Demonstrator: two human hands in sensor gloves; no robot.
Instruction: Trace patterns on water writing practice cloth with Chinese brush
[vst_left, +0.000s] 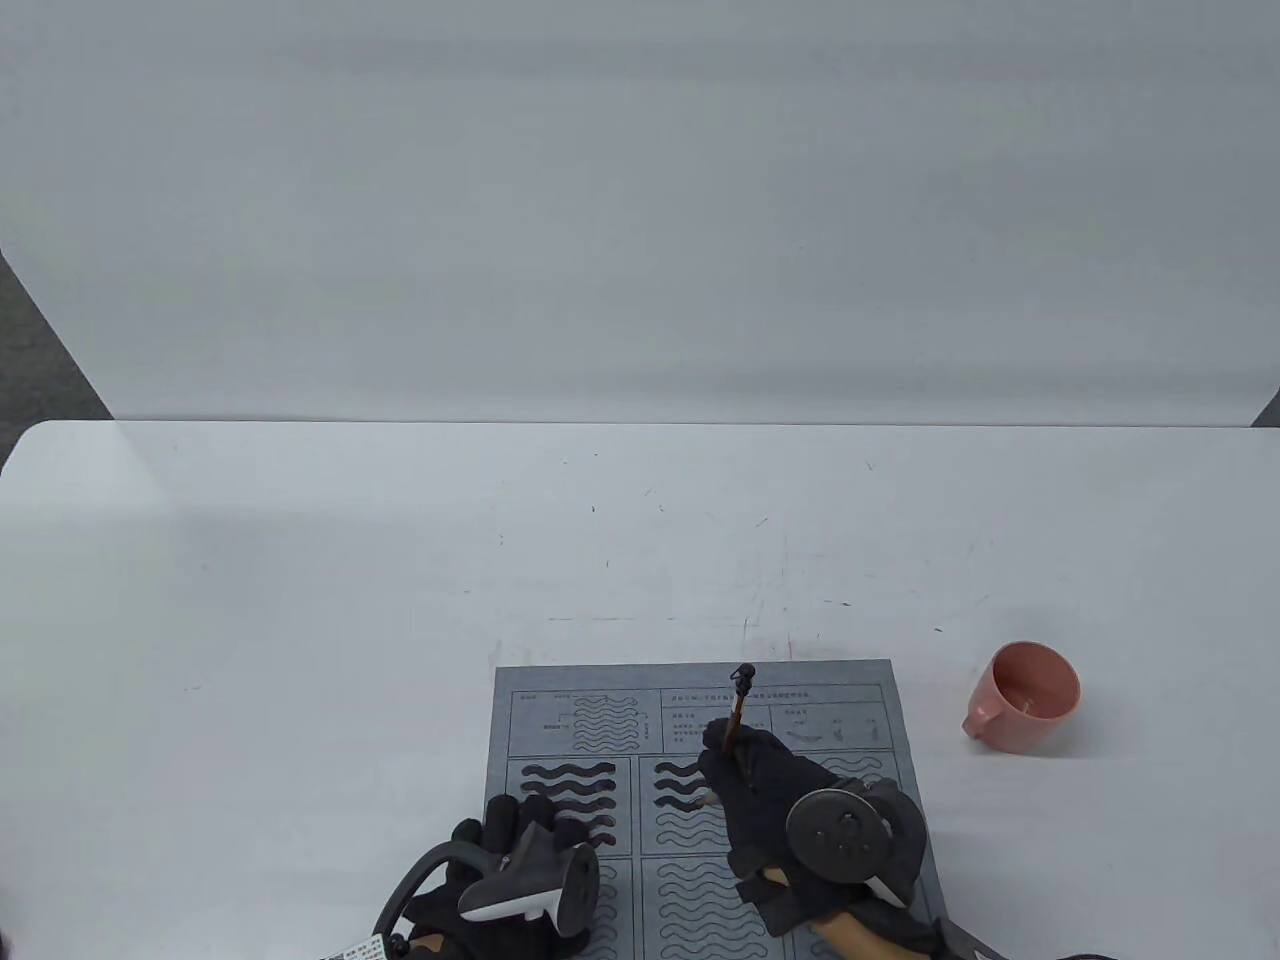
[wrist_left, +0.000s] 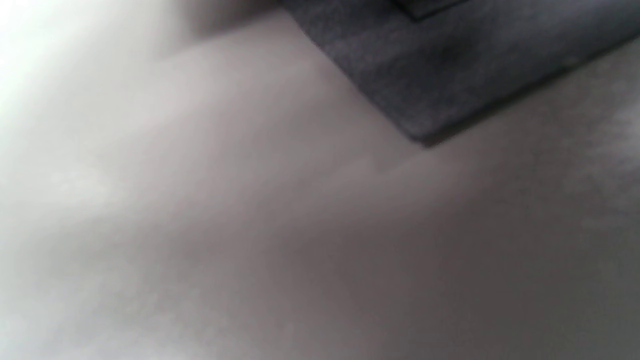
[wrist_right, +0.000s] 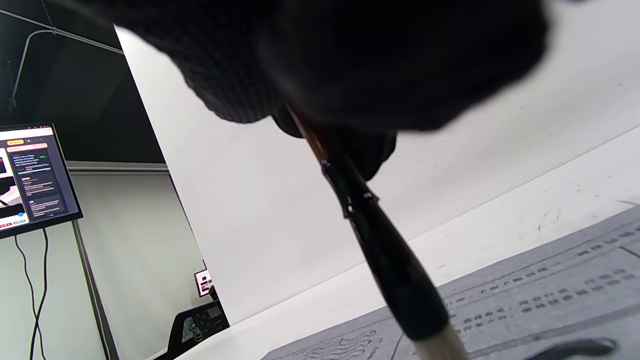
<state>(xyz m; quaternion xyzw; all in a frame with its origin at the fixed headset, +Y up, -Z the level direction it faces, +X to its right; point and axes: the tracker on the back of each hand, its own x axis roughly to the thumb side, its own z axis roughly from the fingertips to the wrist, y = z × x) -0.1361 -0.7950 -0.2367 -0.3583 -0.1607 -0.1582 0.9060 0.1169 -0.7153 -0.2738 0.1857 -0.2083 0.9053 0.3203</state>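
Note:
A grey water writing cloth (vst_left: 860, 700) printed with wave patterns lies at the table's front edge. Several waves in its upper left panel are traced dark. My right hand (vst_left: 760, 780) grips a Chinese brush (vst_left: 738, 710) upright, its tip down on the upper middle panel near dark wave strokes. In the right wrist view the brush (wrist_right: 385, 250) runs from my gloved fingers (wrist_right: 350, 65) down to the cloth (wrist_right: 550, 300), black ferrule and pale bristles showing. My left hand (vst_left: 520, 850) rests on the cloth's lower left part. The left wrist view shows only a blurred cloth corner (wrist_left: 425, 75).
A pink cup (vst_left: 1025, 697) stands on the white table (vst_left: 300, 600) to the right of the cloth. A white backdrop rises behind the table. A monitor (wrist_right: 35, 175) shows at the left of the right wrist view.

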